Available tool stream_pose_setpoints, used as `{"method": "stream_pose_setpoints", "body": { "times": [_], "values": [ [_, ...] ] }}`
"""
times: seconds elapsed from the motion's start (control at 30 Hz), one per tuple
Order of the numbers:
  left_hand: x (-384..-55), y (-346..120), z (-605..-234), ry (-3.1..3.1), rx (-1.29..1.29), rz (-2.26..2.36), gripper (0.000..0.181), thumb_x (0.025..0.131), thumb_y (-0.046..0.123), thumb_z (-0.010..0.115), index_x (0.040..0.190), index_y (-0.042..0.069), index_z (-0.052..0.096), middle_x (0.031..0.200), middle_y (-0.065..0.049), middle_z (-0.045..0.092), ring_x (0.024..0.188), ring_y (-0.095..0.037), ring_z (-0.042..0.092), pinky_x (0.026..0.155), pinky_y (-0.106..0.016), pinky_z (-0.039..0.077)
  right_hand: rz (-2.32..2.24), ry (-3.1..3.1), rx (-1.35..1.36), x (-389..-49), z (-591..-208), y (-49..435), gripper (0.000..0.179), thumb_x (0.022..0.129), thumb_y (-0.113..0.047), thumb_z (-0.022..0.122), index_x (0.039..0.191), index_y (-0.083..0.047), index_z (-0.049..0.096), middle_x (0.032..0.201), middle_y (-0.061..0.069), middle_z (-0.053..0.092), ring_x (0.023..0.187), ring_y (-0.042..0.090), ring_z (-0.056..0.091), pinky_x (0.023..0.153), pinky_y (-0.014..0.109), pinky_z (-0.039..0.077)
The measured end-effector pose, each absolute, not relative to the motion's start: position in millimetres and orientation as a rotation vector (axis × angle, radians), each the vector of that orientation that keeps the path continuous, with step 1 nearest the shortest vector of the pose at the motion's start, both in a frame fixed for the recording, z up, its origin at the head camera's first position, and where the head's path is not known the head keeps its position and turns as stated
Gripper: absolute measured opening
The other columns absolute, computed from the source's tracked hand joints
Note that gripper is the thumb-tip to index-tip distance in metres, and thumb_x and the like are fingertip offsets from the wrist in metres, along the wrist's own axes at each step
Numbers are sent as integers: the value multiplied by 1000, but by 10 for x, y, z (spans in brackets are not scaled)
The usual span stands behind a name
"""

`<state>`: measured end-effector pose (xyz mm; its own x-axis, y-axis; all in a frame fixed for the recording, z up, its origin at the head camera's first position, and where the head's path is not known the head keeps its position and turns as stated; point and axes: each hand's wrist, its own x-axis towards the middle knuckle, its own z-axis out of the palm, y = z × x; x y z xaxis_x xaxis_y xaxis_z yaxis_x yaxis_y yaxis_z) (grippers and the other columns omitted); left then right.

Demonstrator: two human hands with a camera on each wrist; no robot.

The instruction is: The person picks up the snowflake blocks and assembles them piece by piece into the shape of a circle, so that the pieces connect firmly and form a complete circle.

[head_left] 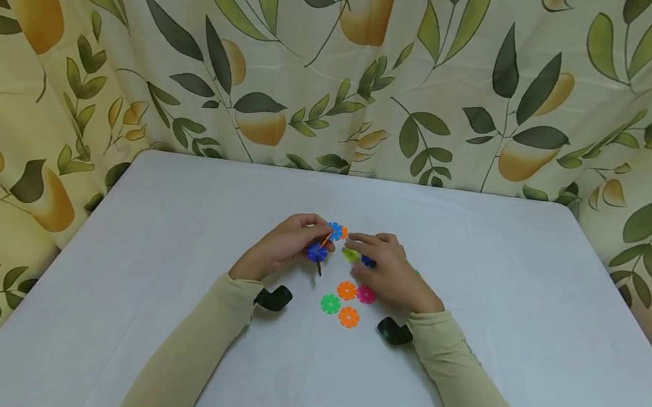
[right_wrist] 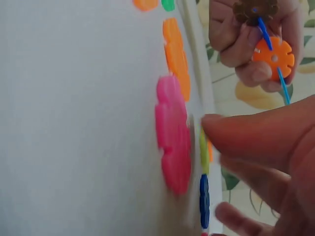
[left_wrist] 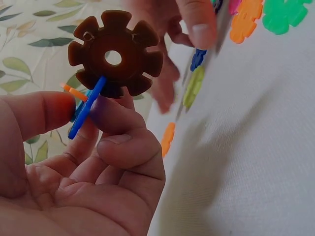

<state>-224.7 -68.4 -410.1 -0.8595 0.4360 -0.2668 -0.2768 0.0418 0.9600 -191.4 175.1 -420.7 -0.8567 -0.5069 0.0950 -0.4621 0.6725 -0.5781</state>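
Note:
My left hand (head_left: 287, 243) pinches a small chain of slotted flower-shaped plastic discs between thumb and fingers. In it a brown disc (left_wrist: 135, 54) is joined to a blue disc (left_wrist: 87, 109), then an orange disc (right_wrist: 283, 60) and a light blue disc (right_wrist: 284, 88). My right hand (head_left: 391, 272) holds nothing, its thumb and fingers spread apart over the table. Just by its fingers lie a yellow-green disc (right_wrist: 204, 152) and a dark blue disc (right_wrist: 204, 201), partly covered in the head view. A pink disc (right_wrist: 172, 137) lies below its palm.
Nearer the body lie two orange discs, one (head_left: 342, 292) beside the pink one and another (head_left: 352, 319) beside a green disc (head_left: 326, 304). One more orange disc (left_wrist: 168, 139) lies farther back. The table (head_left: 162, 346) wears a white cover, with a leaf-patterned curtain (head_left: 339, 96) behind.

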Motion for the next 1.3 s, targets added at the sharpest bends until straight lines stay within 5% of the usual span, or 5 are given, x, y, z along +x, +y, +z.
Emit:
{"method": "stream_pose_setpoints", "body": {
  "times": [0.3, 0.57, 0.8, 1.07, 1.3],
  "values": [
    [-2247, -673, -4120, 1829, 164, 1865, 18, 113, 20, 59, 106, 4, 63, 93, -8, 75, 84, -18, 68, 75, -26, 58, -947, 2896, -895, -1919, -4232, 1734, 23, 91, 7, 75, 112, 1, 80, 116, 14, 76, 114, 40, 54, 97, 54, 43],
    [-2232, -641, -4143, 1824, 171, 1854, 19, 112, 22, 60, 108, 4, 64, 92, -8, 76, 84, -18, 66, 75, -25, 57, -870, 2818, -727, -1893, -4181, 1714, 25, 94, 1, 76, 118, 1, 77, 113, 16, 67, 109, 36, 50, 89, 46, 50],
    [-2219, -623, -4143, 1817, 168, 1860, 16, 112, 18, 59, 112, 3, 64, 96, -9, 76, 90, -21, 69, 80, -26, 59, -936, 2789, -655, -1899, -4162, 1765, 11, 93, 0, 76, 100, -3, 69, 96, 7, 61, 98, 30, 51, 82, 41, 50],
    [-2225, -630, -4161, 1816, 182, 1842, 19, 112, 20, 59, 111, 3, 67, 93, -8, 77, 87, -20, 69, 77, -25, 58, -1087, 2761, -546, -1929, -4122, 1935, 3, 98, -1, 74, 101, -2, 73, 80, 3, 64, 73, 21, 57, 66, 34, 51],
    [-2209, -623, -4160, 1845, 221, 1788, 22, 112, 21, 60, 109, 2, 70, 92, -9, 77, 86, -19, 68, 74, -24, 55, -1220, 2745, -526, -1943, -4075, 1955, 4, 98, -4, 76, 100, -1, 77, 82, 5, 73, 68, 22, 63, 67, 35, 52]
  ]
}}
